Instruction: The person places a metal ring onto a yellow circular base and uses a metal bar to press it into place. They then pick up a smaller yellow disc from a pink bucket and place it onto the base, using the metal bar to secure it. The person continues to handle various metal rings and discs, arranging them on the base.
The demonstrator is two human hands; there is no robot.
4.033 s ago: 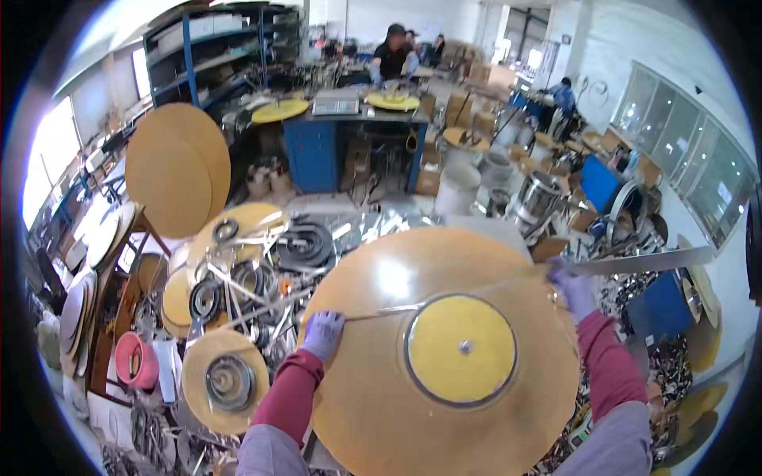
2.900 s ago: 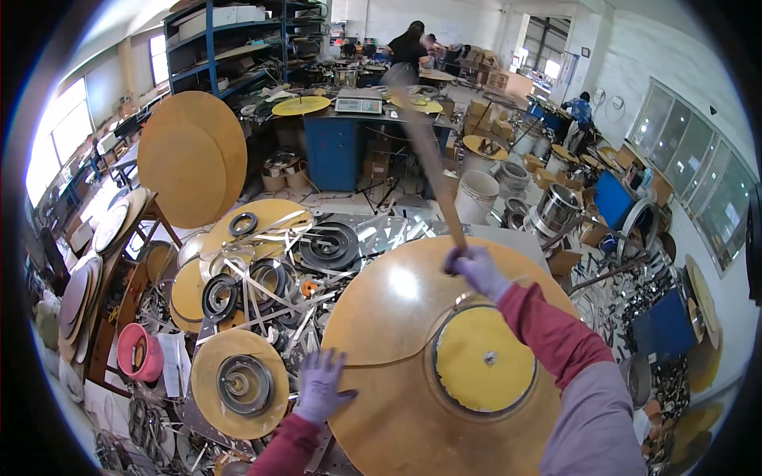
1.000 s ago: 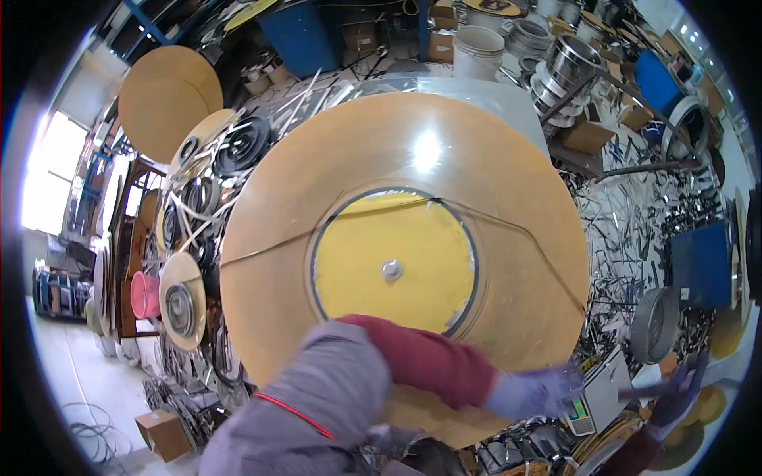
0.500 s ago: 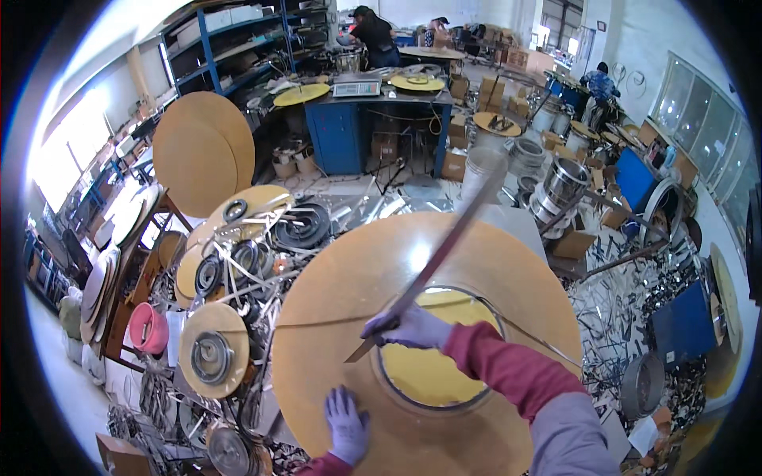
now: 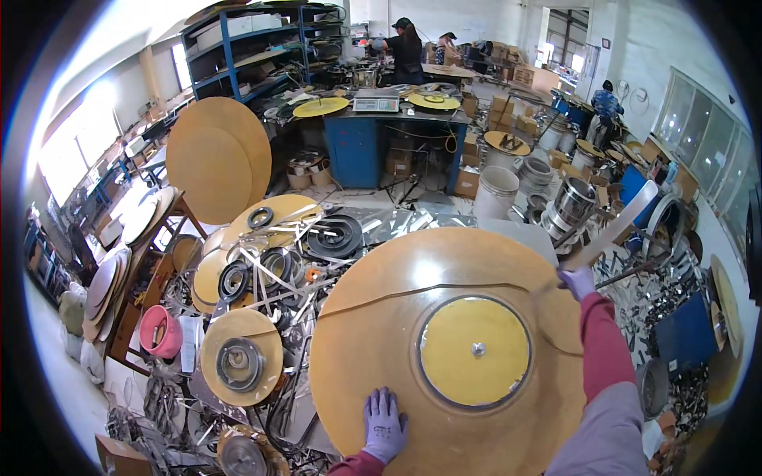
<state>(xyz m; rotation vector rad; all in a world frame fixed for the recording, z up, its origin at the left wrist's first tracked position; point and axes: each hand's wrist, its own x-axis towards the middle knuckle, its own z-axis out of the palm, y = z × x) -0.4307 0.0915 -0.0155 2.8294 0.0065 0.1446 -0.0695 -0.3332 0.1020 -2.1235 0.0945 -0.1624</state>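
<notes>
There's your left hand (image 5: 386,429), spread, empty, on the disc (image 5: 373,349) near its lower-left edge (steadying it, probably); your right hand (image 5: 577,282) curls round the strip (image 5: 624,224), upper right.

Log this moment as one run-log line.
left hand: spread flat on large tan disc | right hand: gripping long flat strip | yellow round plate: on disc | thin dark band: lying across disc

bright windows (image 5: 77,155) at left, blue shelves (image 5: 229,57) and blue desk (image 5: 353,152) ahead, paned window (image 5: 702,147) in white right wall (image 5: 655,49)
</notes>
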